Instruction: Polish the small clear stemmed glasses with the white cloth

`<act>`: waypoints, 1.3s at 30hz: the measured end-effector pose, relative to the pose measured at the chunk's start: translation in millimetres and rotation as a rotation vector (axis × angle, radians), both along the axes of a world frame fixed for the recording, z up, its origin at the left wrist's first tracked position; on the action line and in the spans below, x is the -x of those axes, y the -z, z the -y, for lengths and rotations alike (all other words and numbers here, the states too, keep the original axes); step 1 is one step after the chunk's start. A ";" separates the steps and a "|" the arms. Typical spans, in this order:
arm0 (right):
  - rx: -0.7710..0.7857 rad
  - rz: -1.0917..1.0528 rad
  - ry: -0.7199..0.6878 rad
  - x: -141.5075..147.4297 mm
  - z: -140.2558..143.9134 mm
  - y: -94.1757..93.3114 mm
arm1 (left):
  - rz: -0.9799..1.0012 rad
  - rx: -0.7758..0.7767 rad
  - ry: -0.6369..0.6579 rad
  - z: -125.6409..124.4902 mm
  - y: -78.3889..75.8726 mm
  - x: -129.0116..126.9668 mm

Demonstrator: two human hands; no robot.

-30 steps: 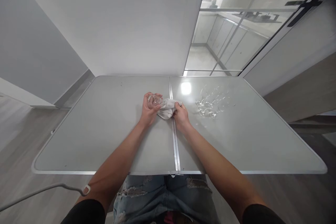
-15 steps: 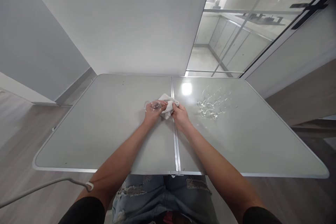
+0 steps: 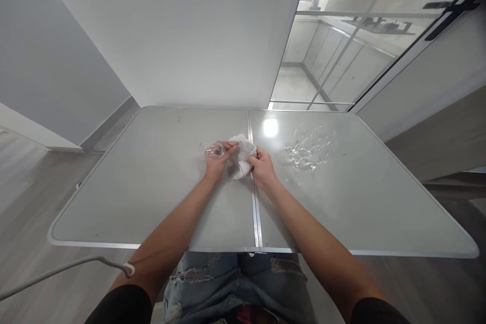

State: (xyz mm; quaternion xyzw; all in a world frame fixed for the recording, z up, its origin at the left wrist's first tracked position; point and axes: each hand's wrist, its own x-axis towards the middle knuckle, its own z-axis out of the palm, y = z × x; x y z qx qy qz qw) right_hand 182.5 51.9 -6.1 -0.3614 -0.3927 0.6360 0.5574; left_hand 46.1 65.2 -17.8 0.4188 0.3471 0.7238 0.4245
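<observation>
Your left hand reaches forward over the grey table, arm stretched out from the lower edge, fingers curled around a small clear glass that lies tilted between thumb and fingertips. Your right hand comes in from the other side, fingers bunched tight on a white cloth, which is pressed against the glass just beyond your left fingertips. The two hands sit close together, either side of the table's centre seam. Whether the glass holds anything cannot be told; it looks transparent throughout. Well apart from your right fingers, further right on the table, stands a cluster of clear glasses, packed close to one another. Nothing lies between that cluster and your right hand.
</observation>
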 end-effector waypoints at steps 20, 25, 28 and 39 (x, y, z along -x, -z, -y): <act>-0.029 -0.012 -0.118 2.4 11.2 -12.5 | 0.020 0.002 0.008 -2.4 -0.1 3.0; 0.033 -0.010 -0.175 2.5 9.8 -11.0 | -0.008 -0.001 -0.012 -3.6 1.8 3.9; 0.014 -0.011 -0.176 1.6 10.7 -11.6 | 0.002 -0.006 -0.048 -4.9 2.3 4.9; -0.021 -0.028 -0.080 1.4 10.7 -12.3 | -0.040 0.014 -0.046 -2.9 0.7 3.5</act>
